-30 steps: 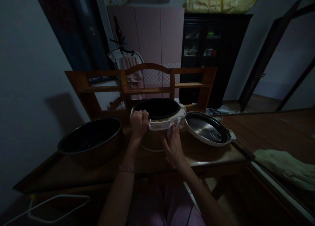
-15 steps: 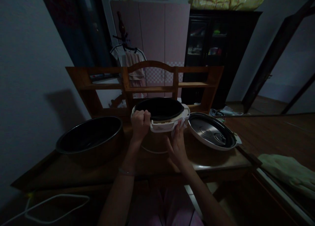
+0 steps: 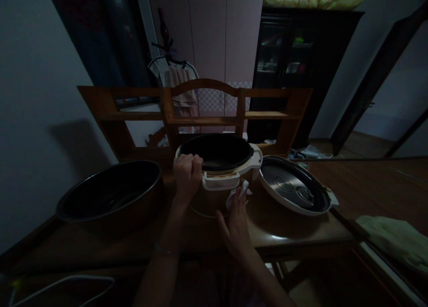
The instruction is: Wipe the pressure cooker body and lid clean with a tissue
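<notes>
A round electric cooker body [image 3: 217, 202] with a white rim and a dark hollow inside stands on the wooden desk. My left hand [image 3: 187, 175] is closed over the near left part of its rim. A crumpled white tissue [image 3: 244, 189] is under the fingers of my right hand [image 3: 238, 222], pressed to the front right of the cooker's side below the rim. The thumb of that hand is spread away from the fingers. Left of the cooker sits a wide dark inner pot [image 3: 113, 186]. To the right lies the cooker lid [image 3: 294, 184], its metal inner face up.
A wooden shelf rack [image 3: 203, 120] rises along the back of the desk [image 3: 277, 229]. A white cable [image 3: 67, 280] loops at the lower left. Pale green cloth [image 3: 394, 240] lies at the lower right. Behind are pink cupboards and a dark cabinet [image 3: 301, 75].
My right hand has moved down with the tissue from the cooker's white rim to its side. My left hand keeps hold of the rim. The view has shifted slightly closer.
</notes>
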Action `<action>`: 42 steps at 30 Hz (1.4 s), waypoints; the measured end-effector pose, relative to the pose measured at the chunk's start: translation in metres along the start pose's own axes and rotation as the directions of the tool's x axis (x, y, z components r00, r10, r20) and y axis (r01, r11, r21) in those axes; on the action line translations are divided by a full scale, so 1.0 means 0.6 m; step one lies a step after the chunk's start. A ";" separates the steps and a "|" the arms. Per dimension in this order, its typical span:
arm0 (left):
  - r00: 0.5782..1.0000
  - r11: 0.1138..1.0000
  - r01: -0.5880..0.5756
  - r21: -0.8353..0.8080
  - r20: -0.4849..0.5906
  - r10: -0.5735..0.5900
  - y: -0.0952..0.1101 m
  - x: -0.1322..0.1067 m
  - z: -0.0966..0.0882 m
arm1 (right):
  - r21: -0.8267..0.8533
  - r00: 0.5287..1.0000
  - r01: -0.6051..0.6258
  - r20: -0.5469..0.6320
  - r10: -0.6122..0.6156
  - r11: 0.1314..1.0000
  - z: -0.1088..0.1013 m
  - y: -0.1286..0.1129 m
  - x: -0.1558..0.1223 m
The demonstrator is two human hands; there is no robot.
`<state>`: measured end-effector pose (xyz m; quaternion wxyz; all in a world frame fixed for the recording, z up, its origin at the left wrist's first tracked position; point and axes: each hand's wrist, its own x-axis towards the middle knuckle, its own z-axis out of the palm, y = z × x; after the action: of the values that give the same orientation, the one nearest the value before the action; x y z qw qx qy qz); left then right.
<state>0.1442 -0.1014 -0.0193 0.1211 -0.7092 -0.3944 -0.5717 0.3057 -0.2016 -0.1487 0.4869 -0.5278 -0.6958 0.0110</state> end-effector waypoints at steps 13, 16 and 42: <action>1.000 1.000 -0.001 -0.007 -0.006 0.001 0.004 -0.001 -0.002 | -0.020 0.985 0.150 -0.082 -0.151 0.989 -0.042 0.016 0.085; 1.000 1.000 0.003 -0.007 -0.006 -0.003 0.004 0.000 -0.001 | -0.012 0.994 0.088 -0.060 -0.089 0.996 -0.022 0.019 0.058; 0.999 0.984 -0.032 -0.175 0.014 0.035 -0.014 0.013 -0.008 | 0.377 0.922 -0.386 0.150 0.356 0.842 0.002 -0.053 -0.088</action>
<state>0.1351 -0.0956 -0.0133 0.0647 -0.7282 -0.3319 -0.5961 0.2805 -0.2546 -0.1676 0.5468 -0.5410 -0.5809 0.2662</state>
